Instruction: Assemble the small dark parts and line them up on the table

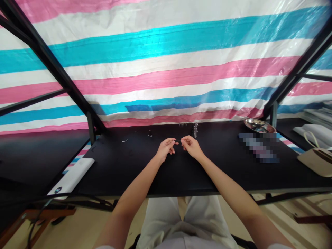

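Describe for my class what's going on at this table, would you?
A person works at a black table with both hands raised in front of them. The left hand and right hand pinch a small dark piece between them, too small to identify. Beyond the right hand lies a strip of greyish, lumpy pieces; a shiny metal dish sits farther right.

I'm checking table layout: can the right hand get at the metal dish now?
Probably yes, with a stretch: nothing seems to block the right hand from the metal dish, though that hand appears to hold a small dark piece; a pixelated item lies in front of the dish.
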Demonstrator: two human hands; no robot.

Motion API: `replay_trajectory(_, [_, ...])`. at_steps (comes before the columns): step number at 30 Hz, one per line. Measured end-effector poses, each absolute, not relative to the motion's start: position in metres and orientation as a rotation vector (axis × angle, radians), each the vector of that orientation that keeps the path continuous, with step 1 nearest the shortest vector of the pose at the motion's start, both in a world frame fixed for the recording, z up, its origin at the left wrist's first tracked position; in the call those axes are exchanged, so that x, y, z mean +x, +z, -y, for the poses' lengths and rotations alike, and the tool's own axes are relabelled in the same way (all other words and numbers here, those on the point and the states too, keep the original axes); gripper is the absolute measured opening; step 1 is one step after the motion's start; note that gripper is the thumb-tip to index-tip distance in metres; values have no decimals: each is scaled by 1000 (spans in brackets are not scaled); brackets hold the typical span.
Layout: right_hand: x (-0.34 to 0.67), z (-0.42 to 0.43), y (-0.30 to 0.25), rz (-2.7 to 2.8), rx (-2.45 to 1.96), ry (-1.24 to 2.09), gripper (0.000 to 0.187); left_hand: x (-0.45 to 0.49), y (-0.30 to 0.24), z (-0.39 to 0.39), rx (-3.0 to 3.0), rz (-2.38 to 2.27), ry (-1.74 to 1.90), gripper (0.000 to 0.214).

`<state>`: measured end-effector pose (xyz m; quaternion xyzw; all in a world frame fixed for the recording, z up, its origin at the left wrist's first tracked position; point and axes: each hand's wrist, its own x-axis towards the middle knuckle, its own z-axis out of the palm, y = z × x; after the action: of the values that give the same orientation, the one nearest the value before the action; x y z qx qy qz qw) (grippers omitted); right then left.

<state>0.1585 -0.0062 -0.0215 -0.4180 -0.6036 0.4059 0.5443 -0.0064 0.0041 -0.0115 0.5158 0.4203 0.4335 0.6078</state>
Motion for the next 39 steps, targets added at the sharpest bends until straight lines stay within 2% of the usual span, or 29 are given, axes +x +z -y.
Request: replay_trajectory(39, [154, 14, -14, 1507, -944, 975, 25, -4, -11, 1, 1274, -1224, 1197, 47])
